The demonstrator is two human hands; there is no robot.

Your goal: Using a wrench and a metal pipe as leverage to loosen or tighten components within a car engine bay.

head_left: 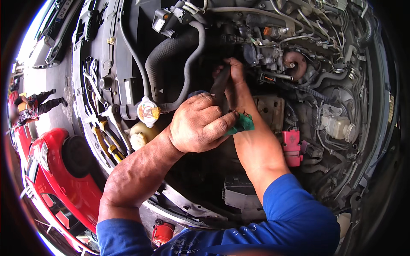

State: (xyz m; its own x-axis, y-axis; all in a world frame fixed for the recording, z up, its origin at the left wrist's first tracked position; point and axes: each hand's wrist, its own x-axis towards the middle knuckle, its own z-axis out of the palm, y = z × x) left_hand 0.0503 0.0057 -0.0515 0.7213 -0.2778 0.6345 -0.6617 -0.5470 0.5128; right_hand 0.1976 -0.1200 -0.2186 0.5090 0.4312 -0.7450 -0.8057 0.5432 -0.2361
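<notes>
My left hand [200,123] is closed in a fist around the lower end of a black hose-like piece [220,84]. Crumpled green material, seemingly a rag [243,124], pokes out beside its fingertips, over my right forearm. Deeper in the engine bay, my right hand [235,73] has its fingers curled around the upper end of the same black piece. Shadow hides part of those fingertips. Left of my hands, a thick ribbed hose [168,53] and a thinner bent hose [198,51] run past the radiator cap [148,112].
Several wrenches [114,121] and yellow-handled pliers [102,134] lie along the front panel at left. A red battery-terminal cover [292,147] and a fluid reservoir [339,128] are to the right. Beyond the bay stand a red car [64,183] and a person [32,106].
</notes>
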